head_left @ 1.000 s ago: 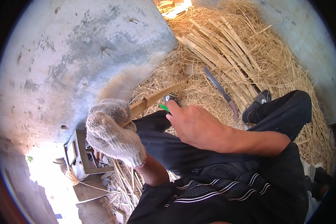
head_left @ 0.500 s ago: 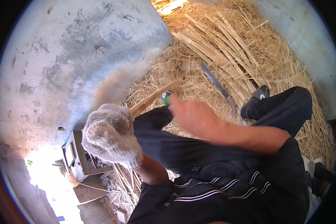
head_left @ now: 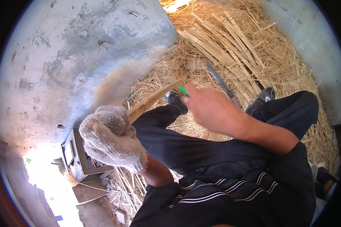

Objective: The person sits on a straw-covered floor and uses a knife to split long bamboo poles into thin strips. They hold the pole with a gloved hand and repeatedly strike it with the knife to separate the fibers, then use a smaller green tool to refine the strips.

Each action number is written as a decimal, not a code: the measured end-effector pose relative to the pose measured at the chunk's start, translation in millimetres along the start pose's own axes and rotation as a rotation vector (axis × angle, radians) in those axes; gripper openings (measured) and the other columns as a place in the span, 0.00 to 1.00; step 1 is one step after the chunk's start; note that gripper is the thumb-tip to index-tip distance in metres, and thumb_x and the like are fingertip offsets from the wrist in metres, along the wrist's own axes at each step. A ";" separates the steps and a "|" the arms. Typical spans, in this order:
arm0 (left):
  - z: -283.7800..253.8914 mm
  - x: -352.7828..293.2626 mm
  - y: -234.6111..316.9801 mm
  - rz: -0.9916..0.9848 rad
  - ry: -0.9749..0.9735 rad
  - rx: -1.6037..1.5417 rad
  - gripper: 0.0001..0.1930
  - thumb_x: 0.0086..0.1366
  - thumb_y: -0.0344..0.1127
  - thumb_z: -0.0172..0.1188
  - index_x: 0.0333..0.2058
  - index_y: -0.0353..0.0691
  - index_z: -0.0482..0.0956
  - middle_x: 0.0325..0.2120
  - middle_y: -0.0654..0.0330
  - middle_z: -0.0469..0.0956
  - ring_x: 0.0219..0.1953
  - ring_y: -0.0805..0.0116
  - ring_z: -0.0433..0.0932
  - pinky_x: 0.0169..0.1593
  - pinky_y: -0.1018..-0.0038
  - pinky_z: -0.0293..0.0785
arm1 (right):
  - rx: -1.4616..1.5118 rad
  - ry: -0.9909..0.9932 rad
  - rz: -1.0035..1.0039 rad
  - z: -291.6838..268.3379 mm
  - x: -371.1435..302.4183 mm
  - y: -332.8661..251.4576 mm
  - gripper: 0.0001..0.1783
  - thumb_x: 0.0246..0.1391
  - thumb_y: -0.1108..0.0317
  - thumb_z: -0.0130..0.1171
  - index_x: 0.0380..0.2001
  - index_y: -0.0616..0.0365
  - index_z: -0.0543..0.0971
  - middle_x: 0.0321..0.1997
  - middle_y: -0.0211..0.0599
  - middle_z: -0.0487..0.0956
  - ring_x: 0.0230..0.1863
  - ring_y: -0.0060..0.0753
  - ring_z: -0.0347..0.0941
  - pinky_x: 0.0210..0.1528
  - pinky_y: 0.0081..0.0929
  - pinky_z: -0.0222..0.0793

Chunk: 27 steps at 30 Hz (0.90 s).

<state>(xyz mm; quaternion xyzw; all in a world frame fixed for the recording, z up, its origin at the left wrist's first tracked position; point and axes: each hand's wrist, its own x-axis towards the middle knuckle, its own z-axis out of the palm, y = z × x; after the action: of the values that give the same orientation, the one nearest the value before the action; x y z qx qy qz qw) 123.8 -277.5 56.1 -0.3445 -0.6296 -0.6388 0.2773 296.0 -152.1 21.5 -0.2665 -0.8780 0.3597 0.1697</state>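
A thick, pale knitted glove covers my left hand (head_left: 113, 138), whose fingers are wrapped round the near end of a split wooden strip, perhaps bamboo (head_left: 151, 100). The strip slants up and away to the right over the straw. Bare and closed, my right hand (head_left: 212, 109) is just right of the strip's far part. A green-handled tool (head_left: 183, 90) pokes out at its fingertips; the rest of it is hidden, so its kind does not show. Beyond that hand lies a long-bladed knife (head_left: 218, 77) on the straw, its brown handle toward my right foot.
Shavings and straw (head_left: 291, 75) cover the floor. A bundle of long split strips (head_left: 223, 49) lies at the far side, beyond the knife. To the left rises a stained wall (head_left: 64, 56); a small wooden box frame (head_left: 88, 166) stands below it. My legs (head_left: 170, 140) are spread under my hands.
My right hand has moved a little to the right, away from the strip, with the green-handled tool. My left hand still grips the strip and has barely shifted.
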 end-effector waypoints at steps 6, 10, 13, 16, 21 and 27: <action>-2.4 -9.3 8.2 -0.276 -0.039 -0.165 0.20 0.71 0.37 0.53 0.53 0.26 0.68 0.40 0.54 0.77 0.33 0.72 0.80 0.33 0.80 0.81 | 0.169 0.093 -0.156 35.7 -5.5 -28.7 0.12 0.63 0.68 0.49 0.41 0.68 0.64 0.16 0.57 0.73 0.20 0.62 0.73 0.21 0.50 0.68; -6.4 -13.3 -7.5 -0.085 -0.052 0.017 0.21 0.71 0.36 0.54 0.56 0.27 0.67 0.45 0.53 0.75 0.38 0.71 0.79 0.33 0.80 0.81 | 0.037 0.054 -0.052 49.0 0.5 -8.4 0.13 0.63 0.69 0.49 0.43 0.69 0.64 0.16 0.57 0.73 0.20 0.63 0.74 0.22 0.51 0.69; -20.9 -17.6 -22.5 -0.224 -0.064 -0.077 0.21 0.68 0.34 0.56 0.55 0.31 0.66 0.46 0.54 0.73 0.40 0.71 0.78 0.36 0.79 0.80 | 0.145 0.034 -0.102 39.7 -4.6 -19.1 0.13 0.63 0.69 0.49 0.42 0.69 0.64 0.16 0.58 0.73 0.21 0.63 0.74 0.22 0.51 0.68; -5.9 -13.2 3.1 -0.220 0.039 -0.078 0.13 0.69 0.40 0.54 0.42 0.36 0.67 0.34 0.59 0.70 0.31 0.73 0.74 0.30 0.78 0.76 | 0.241 0.058 -0.161 43.0 -4.8 -29.2 0.12 0.64 0.69 0.48 0.40 0.69 0.64 0.16 0.60 0.72 0.21 0.64 0.73 0.22 0.51 0.68; 20.1 -2.7 36.1 -0.070 0.121 -0.010 0.18 0.70 0.48 0.50 0.25 0.42 0.69 0.19 0.65 0.67 0.20 0.75 0.69 0.21 0.77 0.72 | 0.107 -0.011 -0.016 53.6 14.7 12.6 0.13 0.63 0.67 0.50 0.42 0.69 0.66 0.17 0.61 0.73 0.23 0.64 0.74 0.22 0.51 0.67; 9.7 -1.9 15.5 -0.259 0.084 -0.329 0.19 0.72 0.48 0.48 0.45 0.35 0.69 0.33 0.58 0.74 0.32 0.69 0.77 0.38 0.71 0.80 | 0.334 0.077 -0.127 48.6 6.5 -12.5 0.14 0.64 0.66 0.51 0.44 0.67 0.69 0.21 0.57 0.76 0.24 0.61 0.75 0.25 0.49 0.68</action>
<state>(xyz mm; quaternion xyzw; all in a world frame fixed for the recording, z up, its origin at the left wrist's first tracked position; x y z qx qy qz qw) 138.1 -268.8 63.8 -0.2746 -0.5435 -0.7771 0.1590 262.7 -182.1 -1.9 -0.1921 -0.8140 0.4785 0.2674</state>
